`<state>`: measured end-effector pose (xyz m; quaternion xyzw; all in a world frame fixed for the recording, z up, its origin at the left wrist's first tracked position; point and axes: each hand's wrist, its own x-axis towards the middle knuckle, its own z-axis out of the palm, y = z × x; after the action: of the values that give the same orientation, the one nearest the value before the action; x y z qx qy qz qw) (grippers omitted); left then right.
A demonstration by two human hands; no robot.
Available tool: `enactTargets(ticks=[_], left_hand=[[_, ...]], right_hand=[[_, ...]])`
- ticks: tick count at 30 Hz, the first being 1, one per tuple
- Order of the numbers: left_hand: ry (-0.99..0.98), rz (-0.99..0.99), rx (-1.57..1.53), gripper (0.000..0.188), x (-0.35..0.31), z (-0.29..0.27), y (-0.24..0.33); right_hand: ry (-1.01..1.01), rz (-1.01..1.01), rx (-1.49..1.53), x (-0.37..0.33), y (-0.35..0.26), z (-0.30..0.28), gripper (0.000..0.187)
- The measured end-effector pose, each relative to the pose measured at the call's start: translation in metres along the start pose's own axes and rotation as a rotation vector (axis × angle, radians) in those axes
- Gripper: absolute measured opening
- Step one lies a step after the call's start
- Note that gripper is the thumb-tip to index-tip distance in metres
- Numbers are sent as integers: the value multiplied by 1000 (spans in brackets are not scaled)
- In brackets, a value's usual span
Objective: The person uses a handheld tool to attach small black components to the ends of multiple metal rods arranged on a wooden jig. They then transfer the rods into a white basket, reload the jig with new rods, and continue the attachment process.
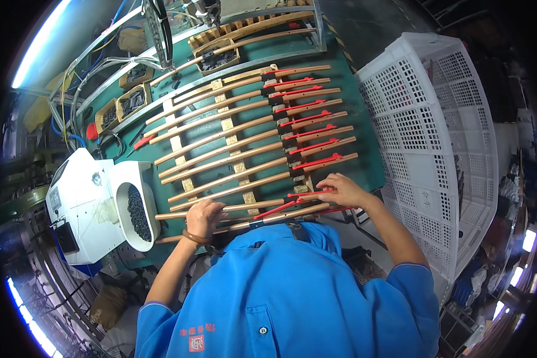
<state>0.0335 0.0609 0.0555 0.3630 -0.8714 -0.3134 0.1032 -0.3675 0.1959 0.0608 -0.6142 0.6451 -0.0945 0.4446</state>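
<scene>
My left hand (202, 218), a brown bangle at its wrist, closes around the left part of a copper-coloured rod (250, 206) at the table's near edge. At the same rod's right part, my right hand (343, 190) has its fingers bent on a slim red piece (305, 194) beside a black collar. Closer to my body lies another rod (238, 226) with a red piece, partly hidden by my left hand and blue shirt. Beyond my hands, several similar rods (221, 168) rest side by side across wooden supports (228, 124), each with a black fitting and red strip near its right end.
On the left, a white machine (92, 203) has an oval bowl of small dark pieces. Wooden boxes (132, 102) hold black parts at the back left of the green table (364, 131). A red-handled tool (142, 142) lies near them. A large white perforated crate (426, 119) stands right.
</scene>
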Motion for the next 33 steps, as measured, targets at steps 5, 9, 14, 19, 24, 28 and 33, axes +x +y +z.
enactTargets(ticks=[5, 9, 14, 19, 24, 28, 33], left_hand=[[241, 15, 60, 21, -2, 21, 2], [292, 1, 44, 19, -7, 41, 0], [186, -46, -14, 20, -13, 41, 1], [163, -45, -16, 22, -6, 43, -2], [180, -2, -78, 22, -3, 50, 5], [193, -15, 3, 21, 9, 68, 3], [156, -1, -41, 26, 6, 64, 4]], right_hand=[[252, -247, -249, 0, -9, -9, 27], [298, -320, -434, -4, -12, -5, 25], [399, -367, -555, -9, -15, -1, 27], [376, -364, -564, -13, -16, -2, 26], [390, -300, -534, -15, -13, -11, 25], [411, -179, -481, -8, 9, 0, 28], [349, -158, -409, -1, 18, 0, 37]])
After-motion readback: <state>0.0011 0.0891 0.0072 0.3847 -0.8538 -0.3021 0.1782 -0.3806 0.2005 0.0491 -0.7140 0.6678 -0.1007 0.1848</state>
